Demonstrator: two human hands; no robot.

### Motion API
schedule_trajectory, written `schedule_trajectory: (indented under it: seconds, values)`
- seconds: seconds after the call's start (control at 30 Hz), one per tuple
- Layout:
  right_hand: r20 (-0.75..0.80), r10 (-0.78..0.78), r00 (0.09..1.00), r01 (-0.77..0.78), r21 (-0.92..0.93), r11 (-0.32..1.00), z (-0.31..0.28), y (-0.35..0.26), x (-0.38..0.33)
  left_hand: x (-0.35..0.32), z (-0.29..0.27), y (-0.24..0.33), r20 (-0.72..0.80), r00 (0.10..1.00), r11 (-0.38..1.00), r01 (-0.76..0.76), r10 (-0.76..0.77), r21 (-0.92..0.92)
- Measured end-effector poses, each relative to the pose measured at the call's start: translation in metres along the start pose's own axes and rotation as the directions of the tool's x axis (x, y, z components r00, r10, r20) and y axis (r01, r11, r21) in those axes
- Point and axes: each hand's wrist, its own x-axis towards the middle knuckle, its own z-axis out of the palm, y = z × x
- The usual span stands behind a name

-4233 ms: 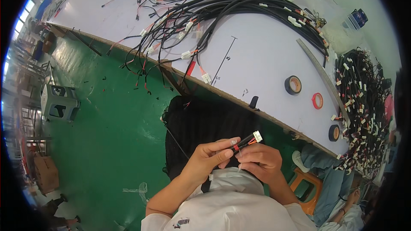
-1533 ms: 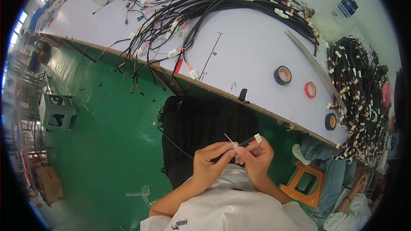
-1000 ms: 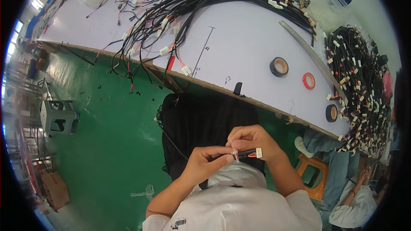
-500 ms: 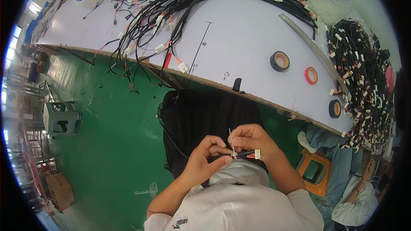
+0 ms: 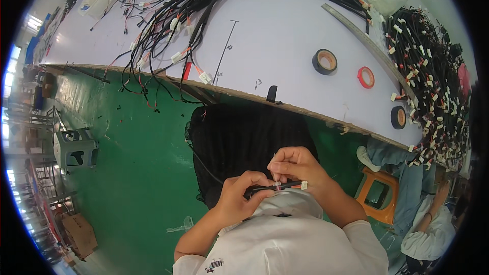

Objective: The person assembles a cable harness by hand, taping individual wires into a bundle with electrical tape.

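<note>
Since the earliest frame, the black cable [image 5: 289, 185] is coming down from a slant to lie nearly level, its white connector [image 5: 304, 185] now pointing to the person's right. It is lying low in the view, just in front of the white shirt [image 5: 285, 234].

The left hand [image 5: 237, 193] is pinching the cable between its thumb and bent fingers, to the left of the connector. The right hand [image 5: 298, 168] is closing its thumb and fingertips on a thin, pale cable tie [image 5: 276, 184], which is standing upright from the cable between the two hands. Whether the tie is looping fully around is too small to tell. Orange-red wires are showing just beside the connector. Black lace-edged fabric [image 5: 249, 142] is spreading beyond the hands.

Farther off, the white tabletop [image 5: 275, 25] is holding a long bundle of black wire harnesses [image 5: 204, 0], whose loose ends are hanging over the near edge. To the right, a large black tape roll [image 5: 319, 65] and a red tape roll [image 5: 360, 78] are lying near each other, with a smaller black tape roll [image 5: 395, 117] closer to the corner. A metal ruler [image 5: 368, 43] is running along the right side, beside a heap of connector-tipped cables [image 5: 430, 86].

On the green floor [image 5: 137, 173], a grey stool [image 5: 84, 145] is standing at left and a yellow-orange stool [image 5: 391, 198] at right, where a co-worker in a white sleeve [image 5: 430, 231] is sitting.
</note>
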Motion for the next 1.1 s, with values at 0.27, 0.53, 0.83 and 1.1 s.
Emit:
schedule_trajectory:
  seconds: [0.27, 0.53, 0.83, 1.1]
  values:
    - [-0.040, -0.118, 0.992, 0.120, 0.067, 0.990, 0.002, 0.003, -0.004, 0.001, 0.006, 0.004, -0.013, 0.982, 0.927, 0.171, -0.186, -0.333]
    - [-0.036, -0.130, 0.991, 0.134, 0.144, 0.981, 0.002, 0.006, -0.003, 0.004, 0.013, 0.008, -0.008, 0.960, 0.883, 0.254, -0.279, -0.395]
    - [0.000, -0.123, 0.992, 0.121, 0.159, 0.980, -0.004, 0.011, 0.001, 0.000, 0.017, 0.002, -0.022, 0.977, 0.864, 0.179, -0.214, -0.471]
    - [-0.038, -0.121, 0.992, 0.125, 0.146, 0.981, 0.001, 0.014, 0.000, 0.000, 0.013, -0.003, 0.056, 0.972, 0.791, 0.217, -0.226, -0.572]
